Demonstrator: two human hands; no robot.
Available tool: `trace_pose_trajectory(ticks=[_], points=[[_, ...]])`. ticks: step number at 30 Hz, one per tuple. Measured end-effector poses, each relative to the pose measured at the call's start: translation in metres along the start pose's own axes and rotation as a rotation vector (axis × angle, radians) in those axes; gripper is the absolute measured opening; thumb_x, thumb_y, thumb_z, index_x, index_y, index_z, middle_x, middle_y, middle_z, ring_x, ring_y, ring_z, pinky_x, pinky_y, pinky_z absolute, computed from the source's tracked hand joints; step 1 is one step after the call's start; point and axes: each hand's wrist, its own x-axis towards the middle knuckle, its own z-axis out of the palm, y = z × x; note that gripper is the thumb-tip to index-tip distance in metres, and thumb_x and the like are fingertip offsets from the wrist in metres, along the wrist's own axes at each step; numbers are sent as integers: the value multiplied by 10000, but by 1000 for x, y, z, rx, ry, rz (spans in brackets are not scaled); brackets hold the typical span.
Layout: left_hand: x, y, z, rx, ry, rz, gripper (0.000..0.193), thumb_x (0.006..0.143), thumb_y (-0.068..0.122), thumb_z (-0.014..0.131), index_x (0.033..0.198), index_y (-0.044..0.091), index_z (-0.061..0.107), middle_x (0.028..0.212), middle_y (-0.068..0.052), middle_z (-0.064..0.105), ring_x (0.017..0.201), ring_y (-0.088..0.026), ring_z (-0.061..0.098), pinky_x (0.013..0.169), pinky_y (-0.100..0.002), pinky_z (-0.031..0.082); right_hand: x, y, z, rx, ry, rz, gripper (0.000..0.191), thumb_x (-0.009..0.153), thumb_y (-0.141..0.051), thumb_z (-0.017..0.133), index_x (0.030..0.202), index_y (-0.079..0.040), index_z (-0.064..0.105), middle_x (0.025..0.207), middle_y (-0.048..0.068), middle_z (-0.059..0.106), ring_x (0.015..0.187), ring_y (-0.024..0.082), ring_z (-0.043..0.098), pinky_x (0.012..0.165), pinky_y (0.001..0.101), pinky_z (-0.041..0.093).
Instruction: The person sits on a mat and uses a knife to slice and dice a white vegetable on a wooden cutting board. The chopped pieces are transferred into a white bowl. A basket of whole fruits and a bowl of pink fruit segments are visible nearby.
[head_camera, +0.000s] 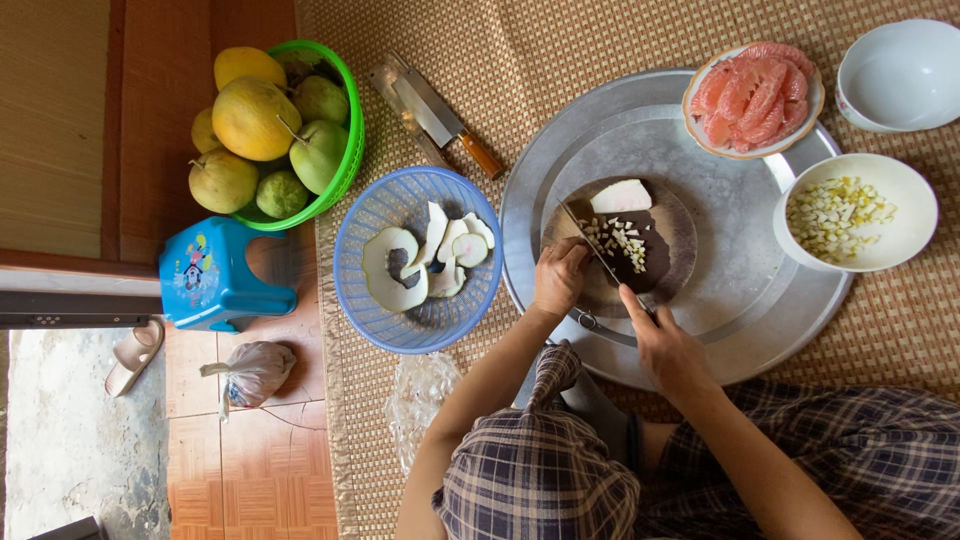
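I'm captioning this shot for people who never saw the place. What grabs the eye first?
The two hands at the centre: the right hand works a knife over white diced bits on a dark round board, steadied by the left hand, all on a big metal tray. Top left, a green basket of yellow-green fruit; top right, a bowl of pink segments.

— What sat by the mat's edge?
— A green basket (349, 150) of pomelos (256, 118), a blue stool (215, 275), a cleaver (440, 112).
— And further right?
— A plate of peeled pomelo segments (752, 95) and an empty white bowl (900, 75).
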Motion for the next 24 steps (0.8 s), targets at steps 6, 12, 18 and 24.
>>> trace_pose_trajectory(ticks=[6, 12, 18, 24], points=[[2, 3, 4, -59, 7, -96, 101, 869, 83, 750, 947, 96, 688, 1040, -50, 711, 853, -303, 693, 783, -403, 558, -48, 10, -17, 8, 45, 84, 668, 1012, -212, 539, 1605, -343, 259, 977, 145, 599, 692, 343, 652, 607, 480, 569], [1, -2, 4, -39, -26, -84, 100, 881, 88, 748, 951, 82, 676, 1032, -76, 704, 831, -318, 681, 766, -409, 560, -71, 17, -27, 22, 70, 54, 673, 996, -224, 522, 1603, -336, 253, 905, 130, 575, 611, 323, 606, 552, 473, 559], [2, -7, 5, -18, -79, -95, 82, 878, 73, 737, 952, 71, 701, 1008, -69, 710, 808, -290, 682, 757, -405, 569, -61, 23, -30, 38, -42, 10, 682, 1001, -218, 505, 1611, -333, 223, 839, 109, 572, 557, 256, 582, 522, 429, 565], [-1, -10, 6, 52, -97, -73, 184, 832, -41, 654, 973, 59, 718, 1054, -83, 734, 812, -303, 675, 755, -398, 570, -13, 14, -2, -2, -71, 7, 644, 1063, -170, 448, 1643, -313, 209, 950, 161, 629, 651, 267, 653, 640, 386, 610]])
